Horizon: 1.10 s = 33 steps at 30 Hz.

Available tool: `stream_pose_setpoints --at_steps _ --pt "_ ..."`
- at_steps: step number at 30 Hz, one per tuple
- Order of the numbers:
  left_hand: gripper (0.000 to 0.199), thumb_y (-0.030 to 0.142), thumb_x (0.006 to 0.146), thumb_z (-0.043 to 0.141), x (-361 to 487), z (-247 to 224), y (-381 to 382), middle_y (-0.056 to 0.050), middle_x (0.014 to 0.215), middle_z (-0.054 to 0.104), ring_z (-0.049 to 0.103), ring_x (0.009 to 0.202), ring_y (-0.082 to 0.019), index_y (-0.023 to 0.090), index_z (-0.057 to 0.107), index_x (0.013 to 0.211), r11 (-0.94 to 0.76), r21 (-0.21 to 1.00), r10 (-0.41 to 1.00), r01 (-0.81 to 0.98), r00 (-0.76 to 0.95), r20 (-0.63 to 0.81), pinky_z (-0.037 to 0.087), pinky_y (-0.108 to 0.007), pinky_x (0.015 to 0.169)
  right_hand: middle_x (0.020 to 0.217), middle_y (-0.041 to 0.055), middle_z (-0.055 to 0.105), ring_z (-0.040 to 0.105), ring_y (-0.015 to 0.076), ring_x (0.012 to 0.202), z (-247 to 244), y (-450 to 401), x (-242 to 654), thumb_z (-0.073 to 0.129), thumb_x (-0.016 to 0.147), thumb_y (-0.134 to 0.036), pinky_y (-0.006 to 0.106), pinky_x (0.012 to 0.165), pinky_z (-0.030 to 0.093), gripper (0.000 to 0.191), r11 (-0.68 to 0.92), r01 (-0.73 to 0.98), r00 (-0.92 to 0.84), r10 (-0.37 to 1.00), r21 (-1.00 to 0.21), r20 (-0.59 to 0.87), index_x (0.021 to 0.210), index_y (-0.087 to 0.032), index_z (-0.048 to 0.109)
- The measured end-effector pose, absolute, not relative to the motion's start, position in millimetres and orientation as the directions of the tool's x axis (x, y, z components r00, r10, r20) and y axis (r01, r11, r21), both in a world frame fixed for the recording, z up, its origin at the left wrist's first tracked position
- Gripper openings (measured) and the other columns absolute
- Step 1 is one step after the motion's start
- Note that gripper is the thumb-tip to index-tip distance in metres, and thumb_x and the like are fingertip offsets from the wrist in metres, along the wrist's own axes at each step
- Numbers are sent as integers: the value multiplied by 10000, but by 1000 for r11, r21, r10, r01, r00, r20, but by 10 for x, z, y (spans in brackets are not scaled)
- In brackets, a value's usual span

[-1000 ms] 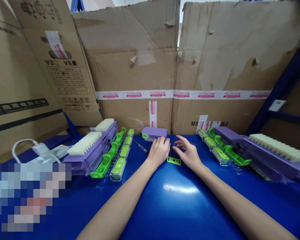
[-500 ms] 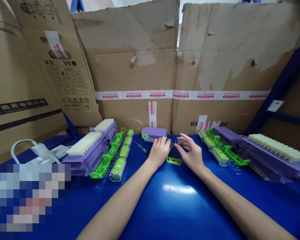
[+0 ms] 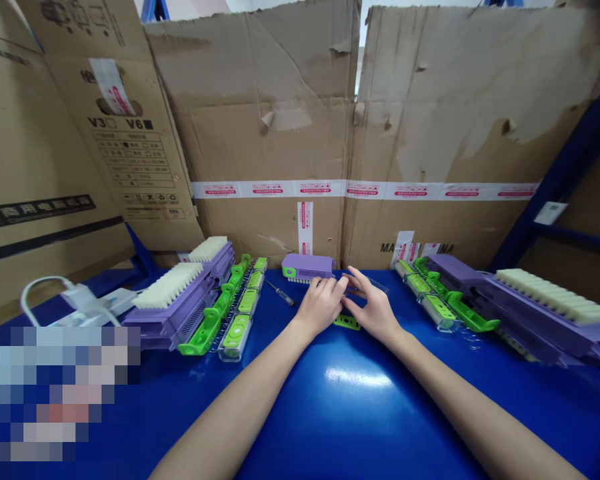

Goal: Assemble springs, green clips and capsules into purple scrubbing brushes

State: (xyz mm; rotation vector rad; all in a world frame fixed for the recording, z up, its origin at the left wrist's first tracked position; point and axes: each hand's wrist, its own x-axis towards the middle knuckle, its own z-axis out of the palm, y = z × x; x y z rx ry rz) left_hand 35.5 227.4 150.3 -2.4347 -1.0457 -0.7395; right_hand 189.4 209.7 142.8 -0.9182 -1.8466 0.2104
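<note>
Both hands meet over the blue table, fingertips almost together. My left hand (image 3: pixel 321 305) is closed with curled fingers, and whatever it grips is hidden. My right hand (image 3: pixel 373 308) also has bent fingers, its thumb and forefinger reaching the left fingertips; a small thing between them is too hidden to make out. Under the hands lies a flat green plate with holes (image 3: pixel 347 323), partly covered by the right thumb. A clear plastic piece (image 3: pixel 380 285) shows behind the right hand. Just beyond the left hand sits a purple brush head with a green end (image 3: pixel 307 265).
A screwdriver (image 3: pixel 281 293) lies left of the hands. Purple brush parts (image 3: pixel 190 307), green brackets (image 3: pixel 207 330) and clear cases with green plates (image 3: pixel 237 337) line the left; similar purple parts (image 3: pixel 525 313) and a green bracket (image 3: pixel 473 317) lie right. Cardboard (image 3: pixel 270 133) stands behind.
My right hand has moved left, up against the left fingertips, and now covers part of the green plate. The coil spring seen between the hands before no longer shows clearly.
</note>
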Motion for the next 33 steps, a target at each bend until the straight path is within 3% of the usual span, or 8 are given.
stream_pose_setpoints --at_steps 6,9,12,15,20,23,29,33 --pt "244 209 892 401 338 1475 2307 -87 987 624 583 954 -202 170 467 1124 -711 80 526 698 454 719 432 -342 844 1240 126 558 542 236 1142 1459 2088 1904 548 818 -319 431 956 459 630 667 580 -211 678 -468 704 1386 -203 302" --pt "212 277 868 490 357 1451 2321 -71 957 651 623 907 -190 189 477 1061 -709 359 617 607 286 733 473 -314 803 1246 141 551 532 240 1152 1476 2087 1927 555 816 -371 435 971 437 655 626 608 -189 711 -487 678 1388 -187 294" --pt "223 340 823 569 382 1445 2336 -32 832 681 663 793 -171 210 485 984 -638 639 749 429 152 645 498 -271 712 1169 124 598 570 235 1090 1472 2102 1965 569 805 -387 434 941 451 674 603 625 -205 739 -495 642 1389 -199 290" --pt "246 413 796 586 391 1465 2353 -3 683 667 669 659 -165 208 489 892 -551 782 825 292 52 562 493 -251 625 1127 103 613 578 227 1062 1440 2138 1998 588 788 -348 422 927 456 682 604 648 -241 741 -464 627 1386 -211 291" --pt "337 512 781 556 392 1499 2383 -5 602 642 638 511 -154 187 473 750 -429 895 898 123 -46 437 471 -237 527 1096 101 615 578 230 1038 1392 2202 2020 584 780 -288 409 894 472 641 583 691 -220 731 -426 646 1365 -201 336" --pt "389 557 779 534 398 1492 2400 3 544 616 613 456 -144 180 472 705 -380 921 923 91 -33 384 450 -227 484 943 61 653 624 200 879 1404 2200 2031 549 806 -273 371 803 510 553 575 675 -213 752 -462 624 1332 -211 391" --pt "459 619 770 493 394 1437 2467 13 469 566 566 375 -130 174 467 660 -286 952 958 114 9 287 394 -206 407 960 56 622 605 129 656 1506 2107 1983 634 740 -320 263 590 524 589 589 473 -100 774 -655 625 1285 -212 437" --pt "435 598 769 508 392 1403 2501 26 513 577 567 382 -129 171 502 852 -288 955 956 74 -31 291 400 -209 409 844 38 611 598 142 657 1551 2068 1926 670 708 -366 268 573 529 499 541 303 4 823 -785 569 1153 -194 521"
